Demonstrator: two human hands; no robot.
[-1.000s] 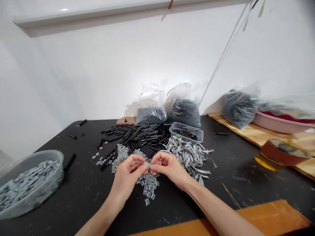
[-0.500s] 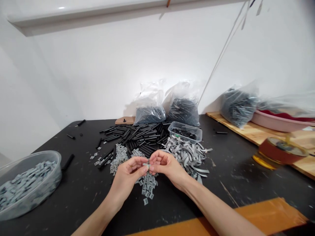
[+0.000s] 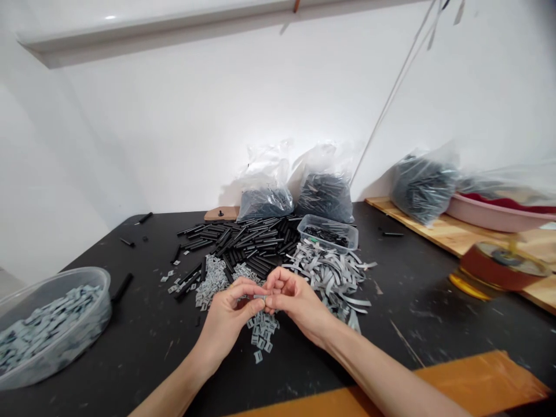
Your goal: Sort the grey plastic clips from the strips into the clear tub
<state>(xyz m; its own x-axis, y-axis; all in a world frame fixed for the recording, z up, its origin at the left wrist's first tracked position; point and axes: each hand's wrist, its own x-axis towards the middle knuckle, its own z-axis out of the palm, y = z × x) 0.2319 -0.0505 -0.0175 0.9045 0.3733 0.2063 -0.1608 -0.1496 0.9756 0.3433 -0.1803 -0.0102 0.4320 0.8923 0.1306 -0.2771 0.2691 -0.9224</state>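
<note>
My left hand (image 3: 232,310) and my right hand (image 3: 293,298) meet fingertip to fingertip in the middle of the table. Between their pinched thumbs and fingers is a small grey plastic piece (image 3: 260,297), mostly covered by the fingers. Just below and behind the hands lie loose small grey plastic clips (image 3: 262,336), with a denser pile of them (image 3: 212,281) on the left. Black tubes (image 3: 243,240) are heaped behind the hands. To the right of my right hand spreads a pile of flat grey strips (image 3: 334,275).
At left stands a clear round tub (image 3: 104,295) of grey pieces. A clear box (image 3: 353,238) holds small black parts. Filled plastic bags (image 3: 325,197) lean by the wall. On the right are a tape dispenser (image 3: 490,269), wooden board (image 3: 456,240) and pink basin (image 3: 495,214). Orange tape (image 3: 482,379) crosses the front edge.
The fingers have drawn closer together around the small piece, covering more of it. Both hands stay in nearly the same place, and the view has shifted very slightly.
</note>
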